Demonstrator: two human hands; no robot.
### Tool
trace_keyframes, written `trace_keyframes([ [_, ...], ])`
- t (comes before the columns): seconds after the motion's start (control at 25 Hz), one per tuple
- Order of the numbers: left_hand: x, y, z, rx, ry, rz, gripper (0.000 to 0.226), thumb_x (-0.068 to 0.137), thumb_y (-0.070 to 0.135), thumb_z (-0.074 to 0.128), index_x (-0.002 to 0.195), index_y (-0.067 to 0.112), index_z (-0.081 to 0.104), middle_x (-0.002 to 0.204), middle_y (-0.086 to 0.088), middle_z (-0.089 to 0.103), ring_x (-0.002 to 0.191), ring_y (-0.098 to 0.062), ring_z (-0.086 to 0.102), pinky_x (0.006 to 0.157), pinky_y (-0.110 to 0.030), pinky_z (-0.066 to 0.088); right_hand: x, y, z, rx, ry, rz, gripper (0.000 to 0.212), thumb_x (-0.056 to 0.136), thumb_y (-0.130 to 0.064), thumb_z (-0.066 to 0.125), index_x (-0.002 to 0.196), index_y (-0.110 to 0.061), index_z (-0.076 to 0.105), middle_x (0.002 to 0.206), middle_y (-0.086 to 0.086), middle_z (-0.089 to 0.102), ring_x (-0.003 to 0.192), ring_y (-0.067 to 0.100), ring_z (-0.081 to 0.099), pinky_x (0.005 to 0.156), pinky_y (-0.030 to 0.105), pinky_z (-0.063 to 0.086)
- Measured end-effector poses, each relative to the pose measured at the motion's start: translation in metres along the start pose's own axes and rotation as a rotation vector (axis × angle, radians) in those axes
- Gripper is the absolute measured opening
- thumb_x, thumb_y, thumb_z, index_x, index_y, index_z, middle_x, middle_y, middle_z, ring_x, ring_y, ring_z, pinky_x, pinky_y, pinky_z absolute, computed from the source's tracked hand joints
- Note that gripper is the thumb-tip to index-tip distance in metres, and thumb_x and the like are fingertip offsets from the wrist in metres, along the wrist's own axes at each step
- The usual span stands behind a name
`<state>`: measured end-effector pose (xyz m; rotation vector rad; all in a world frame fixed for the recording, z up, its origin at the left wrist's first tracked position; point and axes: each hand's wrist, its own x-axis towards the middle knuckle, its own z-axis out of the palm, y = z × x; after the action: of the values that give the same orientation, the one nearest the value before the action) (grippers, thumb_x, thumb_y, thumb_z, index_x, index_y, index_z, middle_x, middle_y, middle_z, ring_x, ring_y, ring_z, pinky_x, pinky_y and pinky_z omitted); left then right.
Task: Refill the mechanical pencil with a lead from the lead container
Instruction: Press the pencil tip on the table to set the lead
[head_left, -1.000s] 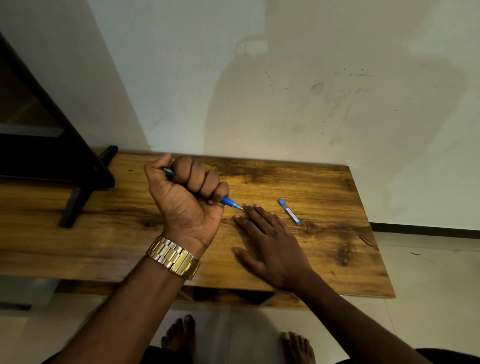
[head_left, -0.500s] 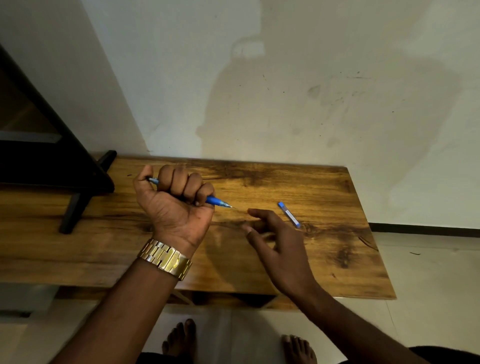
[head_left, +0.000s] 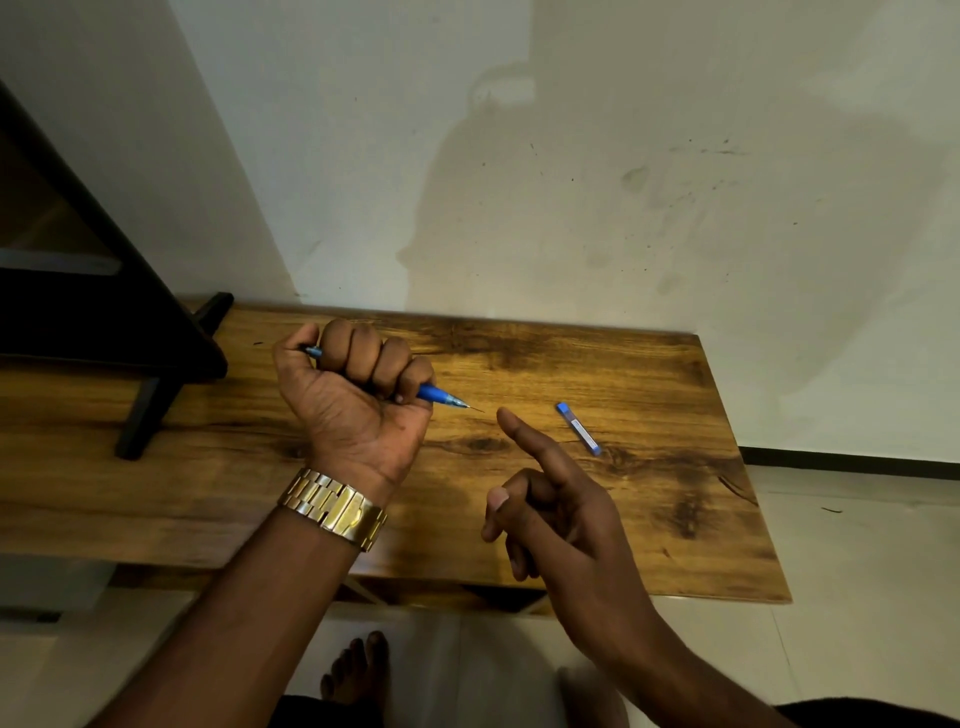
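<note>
My left hand (head_left: 358, 400) is closed in a fist around a blue mechanical pencil (head_left: 440, 396), thumb near its rear end. The tip points right, with a thin lead sticking out of it. My right hand (head_left: 556, 514) hovers above the wooden table (head_left: 571, 364), index finger stretched toward the pencil tip without touching it, other fingers curled and holding nothing. The slim blue lead container (head_left: 578, 428) lies flat on the table, to the right of that fingertip.
A black stand with a slanted leg (head_left: 150, 410) rests on the table's left part. A white wall (head_left: 571, 182) backs the table. The table's right edge drops to tiled floor (head_left: 857, 571). My bare feet (head_left: 358, 670) show below the front edge.
My right hand has lifted off the table and drawn back toward me, index finger now pointing. My left hand has shifted slightly left with the pencil, and a lead now shows at the tip.
</note>
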<state>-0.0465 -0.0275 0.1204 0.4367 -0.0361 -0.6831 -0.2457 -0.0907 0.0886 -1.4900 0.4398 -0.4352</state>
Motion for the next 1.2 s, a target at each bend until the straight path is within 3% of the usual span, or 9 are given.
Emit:
trace_keyframes([
  [0.36,0.000,-0.004,0.002,-0.022,-0.014,-0.026,0.055,0.108,0.043,0.018,0.056,0.027,0.017,0.053,0.005,0.008,0.049,-0.013,0.008,0.048,-0.027,0.016,0.001,0.003,-0.001,-0.007,-0.031,-0.006,0.060,0.098,-0.027,0.070,0.153,-0.046,0.056,0.081,0.009,0.074,0.057,0.021,0.053,0.055,0.031,0.048],
  [0.6,0.000,-0.010,0.002,0.011,-0.014,-0.028,0.055,0.108,0.048,0.022,0.057,0.027,0.017,0.053,0.006,0.008,0.048,-0.013,0.008,0.048,-0.026,0.016,0.003,0.008,0.000,-0.041,-0.049,-0.024,0.061,0.099,-0.026,0.071,0.155,-0.042,0.054,0.083,0.008,0.076,0.058,0.026,0.056,0.058,0.044,0.051],
  [0.72,0.001,-0.014,0.001,0.059,0.016,-0.035,0.061,0.107,0.061,0.029,0.057,0.028,0.023,0.056,0.007,0.010,0.050,-0.012,0.009,0.048,-0.025,0.016,0.005,0.011,-0.004,-0.083,-0.051,-0.024,0.054,0.101,-0.025,0.070,0.152,-0.037,0.058,0.084,0.007,0.077,0.057,0.022,0.061,0.056,0.035,0.053],
  [0.84,0.006,-0.019,-0.001,0.121,0.021,-0.076,0.055,0.107,0.063,0.029,0.070,0.025,0.046,0.061,0.009,0.029,0.052,-0.008,0.027,0.051,-0.024,0.027,0.015,0.012,-0.020,-0.203,0.020,-0.012,0.035,0.106,-0.019,0.070,0.138,-0.032,0.068,0.084,0.004,0.080,0.055,0.015,0.066,0.053,0.022,0.051],
  [0.96,0.012,-0.030,-0.006,0.346,0.066,-0.169,0.040,0.111,0.027,0.034,0.102,0.014,0.071,0.077,0.003,0.055,0.066,-0.010,0.051,0.059,-0.023,0.052,0.035,0.009,-0.046,-0.399,0.103,0.046,0.018,0.107,-0.020,0.067,0.118,-0.031,0.075,0.084,-0.002,0.082,0.056,0.009,0.070,0.052,0.018,0.052],
  [1.04,0.013,-0.039,-0.014,0.640,0.106,-0.247,0.033,0.112,0.011,0.044,0.116,0.011,0.076,0.093,-0.003,0.068,0.079,-0.012,0.062,0.069,-0.024,0.062,0.048,0.009,-0.061,-0.669,0.096,0.045,0.012,0.106,-0.033,0.066,0.111,-0.030,0.077,0.083,-0.010,0.082,0.061,0.009,0.074,0.060,0.028,0.059],
  [1.12,0.011,-0.049,-0.023,0.934,0.121,-0.301,0.025,0.110,0.007,0.055,0.111,0.015,0.079,0.113,-0.009,0.076,0.091,-0.014,0.070,0.080,-0.024,0.066,0.056,0.012,-0.072,-0.949,0.080,0.039,0.019,0.104,-0.044,0.065,0.110,-0.031,0.077,0.089,-0.013,0.081,0.076,0.007,0.075,0.071,0.037,0.062],
  [1.2,0.012,-0.055,-0.041,1.169,0.149,-0.290,0.016,0.105,0.006,0.067,0.104,0.015,0.081,0.119,-0.014,0.079,0.099,-0.018,0.076,0.087,-0.029,0.068,0.065,0.020,-0.079,-1.110,0.078,0.069,0.025,0.104,-0.050,0.063,0.114,-0.031,0.076,0.097,-0.011,0.081,0.089,0.014,0.076,0.076,0.040,0.064],
])
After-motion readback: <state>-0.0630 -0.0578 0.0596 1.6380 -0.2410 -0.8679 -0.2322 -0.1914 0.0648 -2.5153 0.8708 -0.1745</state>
